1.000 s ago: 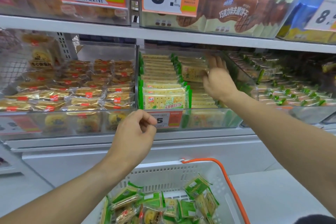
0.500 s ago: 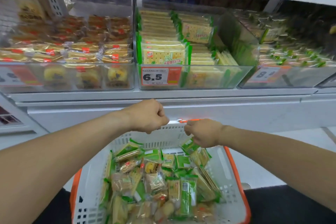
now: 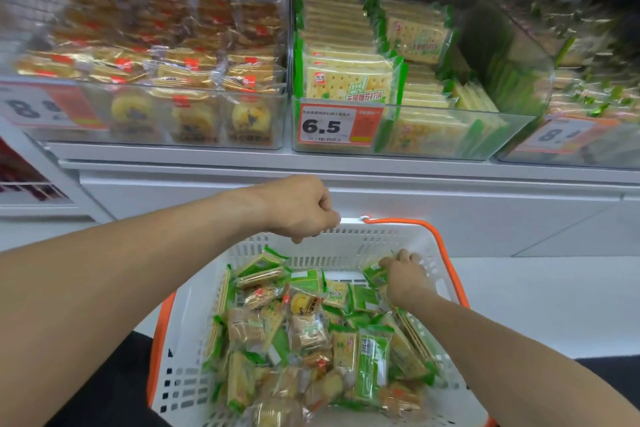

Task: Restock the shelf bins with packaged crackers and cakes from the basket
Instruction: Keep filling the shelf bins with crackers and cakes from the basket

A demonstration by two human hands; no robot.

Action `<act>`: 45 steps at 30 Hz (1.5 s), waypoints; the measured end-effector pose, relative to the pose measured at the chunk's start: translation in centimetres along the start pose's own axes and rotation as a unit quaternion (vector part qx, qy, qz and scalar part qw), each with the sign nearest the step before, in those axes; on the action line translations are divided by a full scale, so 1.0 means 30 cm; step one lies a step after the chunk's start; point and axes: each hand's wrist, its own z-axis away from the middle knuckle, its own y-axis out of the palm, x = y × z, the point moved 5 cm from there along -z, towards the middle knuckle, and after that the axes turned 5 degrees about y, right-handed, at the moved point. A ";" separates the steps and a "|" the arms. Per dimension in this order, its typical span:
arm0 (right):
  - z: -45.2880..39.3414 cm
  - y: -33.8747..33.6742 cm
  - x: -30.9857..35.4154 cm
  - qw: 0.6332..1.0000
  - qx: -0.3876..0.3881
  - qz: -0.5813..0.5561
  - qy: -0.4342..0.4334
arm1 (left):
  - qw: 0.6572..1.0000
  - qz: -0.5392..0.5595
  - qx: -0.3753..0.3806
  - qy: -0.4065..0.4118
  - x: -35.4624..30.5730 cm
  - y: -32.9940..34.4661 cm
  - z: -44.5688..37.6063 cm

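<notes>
Right hand point(image 3: 403, 279) was down in the basket point(image 3: 346, 243) at about 1 o'clock of the load, fingers curled onto a green cracker pack point(image 3: 374, 273) against the far wall — pinching it, as far as the view showed. Left hand point(image 3: 301, 210) hung over the far rim at 12 o'clock, fingers curled in, nothing visibly held; whether it touched the rim could not be told.

Task stock: a mixed heap of green cracker packs and yellow cakes point(image 3: 304, 303) filled the basket, so most of the restock looked not yet done. Cracker bin point(image 3: 433, 128) sat on the shelf at 12 o'clock, with a gap in its right rear part.

Risks, as a judgement:
- The pinch looked to be on a pack edge only; slick film could slip on the lift and drop back.
- Neighbouring packs overlapped it, so a pull might drag a second one out over the rim.
- Crackers are brittle — a hard squeeze could break them.
- Mixed heap: a cake could land in the cracker bin by mistake.

Around: cake bin point(image 3: 156, 114) at 11 o'clock, third bin point(image 3: 588, 135) at 2 o'clock, blurred. Price tag point(image 3: 341, 125) read 6.5. The bin's front wall stood in the lift path.
</notes>
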 end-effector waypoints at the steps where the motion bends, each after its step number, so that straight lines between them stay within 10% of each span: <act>1: -0.007 -0.017 0.011 1.000 -0.009 0.010 -0.014 | 1.000 -0.001 -0.004 0.002 0.000 -0.004 0.000; 9: 0.056 -0.298 0.168 0.978 0.138 0.040 -0.154 | 1.000 -0.019 0.022 0.000 0.012 0.007 0.008; 16: 0.282 -0.589 0.163 0.913 0.296 -0.237 -0.148 | 0.998 -0.045 0.036 0.020 -0.004 0.029 0.018; 21: 0.337 -0.666 0.102 0.812 0.302 -0.491 -0.088 | 0.994 -0.014 0.099 0.042 -0.037 0.077 0.043; 30: 0.341 -0.711 0.046 0.674 0.352 -0.647 -0.049 | 0.985 0.157 -0.021 0.066 -0.065 0.052 0.001; 36: 0.342 -0.741 0.001 0.824 0.265 -0.489 -0.105 | 0.923 0.381 -0.043 -0.027 -0.068 0.050 -0.002; 41: 0.363 -0.723 0.043 0.821 0.245 -0.484 -0.180 | 0.864 0.501 -0.036 -0.027 -0.115 0.070 -0.011; 45: 0.364 -0.772 0.037 0.849 0.141 -0.446 -0.246 | 0.927 0.370 -0.058 0.019 -0.118 0.052 -0.020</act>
